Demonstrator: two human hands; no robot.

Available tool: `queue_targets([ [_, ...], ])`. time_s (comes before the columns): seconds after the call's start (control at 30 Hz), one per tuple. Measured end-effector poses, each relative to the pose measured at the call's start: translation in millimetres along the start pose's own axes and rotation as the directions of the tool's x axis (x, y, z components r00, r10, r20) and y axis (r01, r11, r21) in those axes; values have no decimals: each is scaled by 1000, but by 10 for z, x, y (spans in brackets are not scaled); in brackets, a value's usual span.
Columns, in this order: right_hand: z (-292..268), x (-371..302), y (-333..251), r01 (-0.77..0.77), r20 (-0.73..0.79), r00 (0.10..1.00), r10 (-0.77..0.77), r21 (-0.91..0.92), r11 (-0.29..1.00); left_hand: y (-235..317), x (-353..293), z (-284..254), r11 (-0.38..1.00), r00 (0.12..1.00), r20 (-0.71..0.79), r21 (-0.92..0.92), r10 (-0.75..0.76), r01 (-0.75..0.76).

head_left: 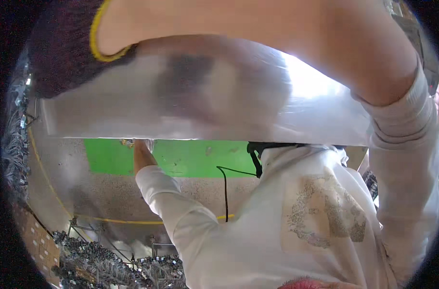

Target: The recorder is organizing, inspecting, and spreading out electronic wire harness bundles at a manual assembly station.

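Observation:
My right forearm, its white sleeve pushed up, crosses the top of the view close up, over a shiny metal surface (205,96). My right hand (72,50) wears a dark glove with a yellow cuff. It is at the upper left, so dark that its fingers cannot be made out. My left arm reaches down to the metal surface's straight lower edge. Only the wrist end of my left hand (141,145) shows there; its fingers are hidden behind that edge. A small golden item (127,142) sits beside the left wrist, too small to name.
Below the metal edge, a green mat (195,161) lies on the speckled floor. A black cord (225,192) hangs by my clothing. Yellow lines (128,221) mark the floor. Racks with heaps of grey parts (94,260) stand at the lower left, near a brown stack (34,238).

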State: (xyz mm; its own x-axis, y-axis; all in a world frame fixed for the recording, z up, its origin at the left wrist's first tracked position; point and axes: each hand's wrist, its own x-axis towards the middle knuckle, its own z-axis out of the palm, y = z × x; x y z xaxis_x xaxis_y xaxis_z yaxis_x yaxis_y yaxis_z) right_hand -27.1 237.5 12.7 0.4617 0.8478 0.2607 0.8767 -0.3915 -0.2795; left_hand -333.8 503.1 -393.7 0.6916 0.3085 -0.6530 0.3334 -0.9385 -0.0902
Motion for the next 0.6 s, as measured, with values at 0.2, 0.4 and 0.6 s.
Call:
queue_targets([
  [0.2, 39, -129, 156, -36, -1, 999, 36, -6, 999, 364, -146, 60, 994, 995, -92, -91, 46, -54],
  [0.4, 121, -199, 169, -50, 14, 999, 51, -25, 998, 682, -319, 275, 972, 985, -152, -208, 78, -109],
  [0.6, 186, -240, 208, -51, 23, 998, 51, -32, 998, 1045, -459, 567, 932, 973, -216, -328, 84, -154],
])
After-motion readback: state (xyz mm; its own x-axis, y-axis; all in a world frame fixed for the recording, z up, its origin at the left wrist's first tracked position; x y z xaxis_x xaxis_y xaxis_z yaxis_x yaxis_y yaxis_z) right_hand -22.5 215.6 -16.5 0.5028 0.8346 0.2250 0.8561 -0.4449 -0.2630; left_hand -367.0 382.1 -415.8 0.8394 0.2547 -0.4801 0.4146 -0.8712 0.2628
